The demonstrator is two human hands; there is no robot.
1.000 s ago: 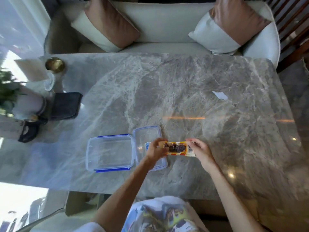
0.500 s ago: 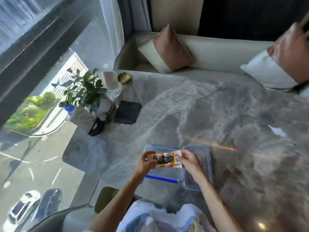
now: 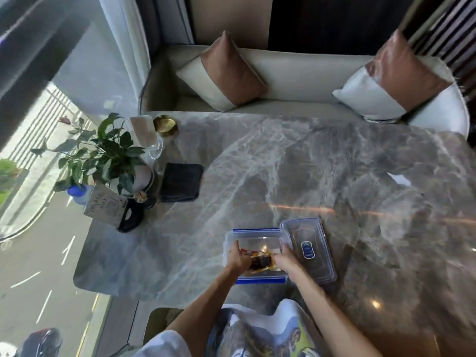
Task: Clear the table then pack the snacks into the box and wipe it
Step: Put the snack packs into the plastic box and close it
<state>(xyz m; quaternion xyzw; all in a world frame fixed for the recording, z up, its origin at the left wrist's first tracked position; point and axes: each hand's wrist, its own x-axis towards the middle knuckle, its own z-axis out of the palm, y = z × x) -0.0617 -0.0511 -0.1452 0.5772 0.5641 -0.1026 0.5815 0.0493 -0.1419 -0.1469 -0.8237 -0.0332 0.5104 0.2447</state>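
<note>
A clear plastic box (image 3: 255,235) with blue clips stands on the marble table (image 3: 296,163) near its front edge. Its clear lid (image 3: 309,249) lies flat just to the right, touching the box. Both of my hands reach into the box and hold one snack packet (image 3: 260,261), yellow and red with a dark picture. My left hand (image 3: 238,257) grips the packet's left end and my right hand (image 3: 283,261) its right end. The packet sits low inside the box, partly hidden by my fingers.
At the table's left end stand a potted plant (image 3: 103,155), a folded dark cloth (image 3: 181,185), a glass (image 3: 154,148), a gold dish (image 3: 165,126) and a card stand (image 3: 105,208). A cream sofa (image 3: 296,73) with two cushions runs behind. A white scrap (image 3: 399,179) lies right.
The packet, held above the lid a second ago, moved left over the box and down into it. My head turned left, bringing the plant and window into view.
</note>
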